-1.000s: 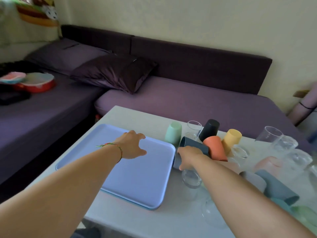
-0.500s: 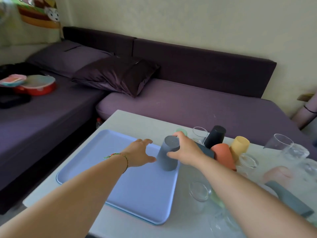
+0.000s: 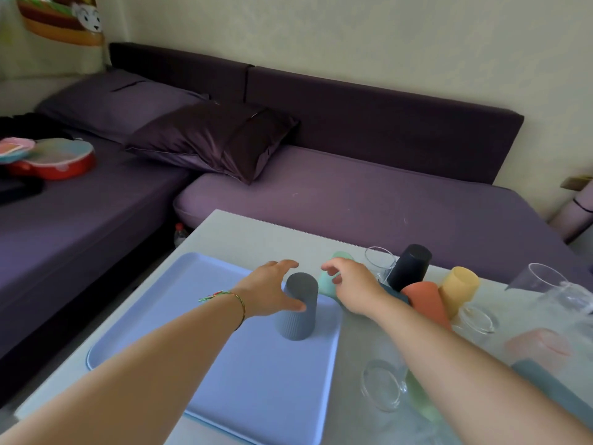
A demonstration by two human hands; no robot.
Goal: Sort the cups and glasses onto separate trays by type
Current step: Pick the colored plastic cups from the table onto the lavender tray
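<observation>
A grey ribbed cup (image 3: 296, 319) stands upside down on the right part of the light-blue tray (image 3: 154, 332). My left hand (image 3: 268, 292) is wrapped around it, thumb on its front and fingers behind its top. My right hand (image 3: 351, 285) hovers just right of it with fingers spread and nothing in them, above a mint cup (image 3: 327, 284) lying beside the tray. Further right are a black cup (image 3: 410, 264), an orange cup (image 3: 426, 300), a yellow cup (image 3: 459, 290) and a pink cup (image 3: 539, 345). Clear glasses (image 3: 380, 263) stand and lie among them.
The white table (image 3: 256, 239) is crowded on its right half, with a glass (image 3: 382, 387) on its side under my right forearm and more glasses (image 3: 545, 284) at the far right. A purple sofa (image 3: 353, 200) runs behind and left of the table.
My right hand carried the grey cup onto the tray, set it upside down and let go. My left hand closed around the cup.
</observation>
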